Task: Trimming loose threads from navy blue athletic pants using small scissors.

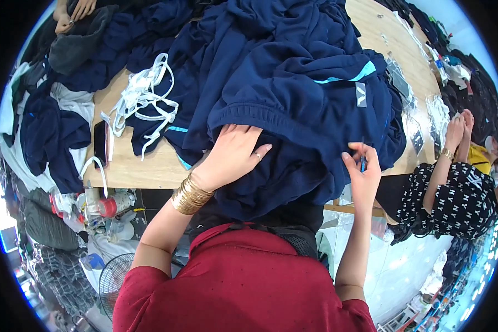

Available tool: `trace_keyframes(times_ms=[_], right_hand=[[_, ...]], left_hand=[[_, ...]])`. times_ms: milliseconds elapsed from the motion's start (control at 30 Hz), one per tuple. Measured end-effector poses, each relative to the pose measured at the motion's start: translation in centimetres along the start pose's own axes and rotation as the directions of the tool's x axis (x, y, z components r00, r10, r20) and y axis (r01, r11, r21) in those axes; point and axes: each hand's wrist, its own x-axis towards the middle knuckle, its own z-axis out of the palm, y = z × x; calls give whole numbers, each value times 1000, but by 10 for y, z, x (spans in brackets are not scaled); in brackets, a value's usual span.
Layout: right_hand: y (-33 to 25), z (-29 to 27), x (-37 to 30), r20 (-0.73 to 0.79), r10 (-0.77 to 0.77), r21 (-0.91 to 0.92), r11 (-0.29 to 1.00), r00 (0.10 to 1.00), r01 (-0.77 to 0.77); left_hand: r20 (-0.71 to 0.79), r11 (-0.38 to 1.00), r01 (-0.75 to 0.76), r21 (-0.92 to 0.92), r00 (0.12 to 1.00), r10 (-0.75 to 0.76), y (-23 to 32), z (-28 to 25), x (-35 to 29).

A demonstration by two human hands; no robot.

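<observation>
Navy trousers (293, 119) with a gathered elastic waistband lie heaped at the table's front edge and hang over it toward me. My left hand (235, 155) reaches over the waistband, its fingers slipped under the band and partly hidden, the thumb stretched apart. Just off the right side of the cloth, my right hand (364, 169) is closed round a small blue tool (363, 162) with a dark tip; it looks like thread snips, mostly hidden by the fingers. A light-blue trim strip (365, 71) and a small pale tag (361, 94) show on the navy cloth.
White cords (144, 97) lie tangled on the wooden table (133, 166), near a phone (100, 145). More navy cloth is piled behind. Clear plastic pieces (412, 130) lie at right. Another person's hands (80, 11) show far left; a person in patterned clothes (454, 193) sits right.
</observation>
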Motion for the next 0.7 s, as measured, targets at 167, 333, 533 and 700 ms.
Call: trace_keyframes(times_ms=[167,333,533,700], right_hand=[[-38,28,-10,127,-401,-41,912,907,409],[-13,51,-4,134,-455,-165,866,880,472],[6,44,6,73,-398,-205,891,914,405],[-7,39,4,-150,-385,25,919,911,392]], left_hand=[[-2,999,-35,24,999,35,0,9,0],[-42,995,-53,-79,998,50,0,-1,-8],[-386,997,72,-9,920,-70,5,-8,-41],[-522,939,303,-161,782,-341,-14,10,-37]])
